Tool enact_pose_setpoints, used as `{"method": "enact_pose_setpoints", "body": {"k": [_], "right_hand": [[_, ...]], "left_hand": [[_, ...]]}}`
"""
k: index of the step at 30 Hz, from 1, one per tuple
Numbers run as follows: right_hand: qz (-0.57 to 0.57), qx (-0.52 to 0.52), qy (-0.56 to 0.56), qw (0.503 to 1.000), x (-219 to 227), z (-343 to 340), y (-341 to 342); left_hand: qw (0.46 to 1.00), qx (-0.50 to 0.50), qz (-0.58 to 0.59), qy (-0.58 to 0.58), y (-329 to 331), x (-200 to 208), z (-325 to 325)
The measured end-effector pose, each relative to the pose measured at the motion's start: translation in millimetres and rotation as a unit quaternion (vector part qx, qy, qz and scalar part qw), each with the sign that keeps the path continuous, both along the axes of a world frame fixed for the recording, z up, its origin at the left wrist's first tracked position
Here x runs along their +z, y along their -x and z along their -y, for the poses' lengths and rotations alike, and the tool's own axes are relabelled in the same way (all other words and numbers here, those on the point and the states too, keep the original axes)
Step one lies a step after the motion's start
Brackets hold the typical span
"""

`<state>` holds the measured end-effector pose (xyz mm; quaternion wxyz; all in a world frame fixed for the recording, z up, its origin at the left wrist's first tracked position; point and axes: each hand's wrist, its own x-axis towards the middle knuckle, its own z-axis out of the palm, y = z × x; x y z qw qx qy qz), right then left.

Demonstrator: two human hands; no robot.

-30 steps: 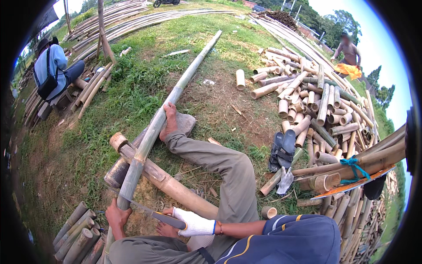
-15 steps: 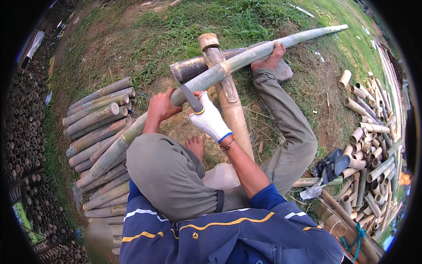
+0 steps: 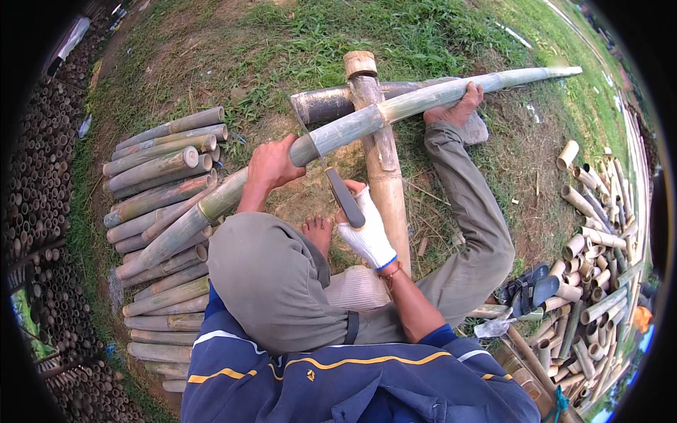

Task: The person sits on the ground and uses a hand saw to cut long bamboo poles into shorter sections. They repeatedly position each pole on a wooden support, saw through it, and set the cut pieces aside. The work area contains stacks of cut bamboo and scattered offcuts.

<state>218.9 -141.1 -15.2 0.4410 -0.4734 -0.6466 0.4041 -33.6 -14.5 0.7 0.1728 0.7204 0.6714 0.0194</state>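
Note:
A long green bamboo pole (image 3: 338,130) slants across the view, lying over an upright-leaning bamboo post (image 3: 386,190). My left hand (image 3: 273,166), bare, is wrapped around the pole. My right hand (image 3: 368,229), in a white fingerless-looking knit glove, grips the dark handle of a hand saw (image 3: 343,197). The saw's thin blade crosses the pole just right of my left hand. One bare foot (image 3: 458,109) presses on the pole's far right part. Whether the blade has cut into the bamboo I cannot tell.
Cut bamboo lengths (image 3: 166,166) lie stacked at the left. A dark bamboo log (image 3: 324,106) rests crosswise behind the post, beside a grey stone (image 3: 477,130). Short offcuts (image 3: 599,243) are heaped at the right, near black sandals (image 3: 529,287). Many bamboo ends line the far left.
My right hand has drawn the saw back toward my body, so more blade shows below the pole. My left hand keeps its hold, and the whole view has shifted slightly.

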Motion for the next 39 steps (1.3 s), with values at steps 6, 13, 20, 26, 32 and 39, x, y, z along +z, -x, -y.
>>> {"method": "enact_pose_setpoints", "body": {"k": [6, 13, 20, 26, 32, 39], "right_hand": [[-0.015, 0.015, 0.080, 0.997, 15.8, 0.6, 6.7], [0.094, 0.028, 0.172, 0.980, 100.9, 167.3, -101.1], [-0.003, -0.013, 0.022, 1.000, -1.8, -41.3, 33.9], [0.007, 0.014, 0.182, 0.983, 35.9, 53.8, -21.3], [0.082, 0.007, 0.152, 0.985, 78.8, 161.6, -88.3], [-0.047, 0.010, 0.084, 0.995, 8.0, -60.8, 46.0]], "left_hand": [[0.999, -0.010, 0.019, -0.025, 14.8, -11.3, 0.9], [1.000, 0.011, 0.007, 0.014, 13.5, -1.9, 9.7], [1.000, 0.003, 0.011, -0.010, 4.1, -1.9, 1.9], [1.000, 0.015, -0.002, 0.014, 20.6, -2.4, 3.1], [1.000, 0.013, 0.019, 0.013, 6.1, -1.9, 5.5], [1.000, 0.013, 0.003, -0.019, 10.5, 0.7, 4.4]]}}
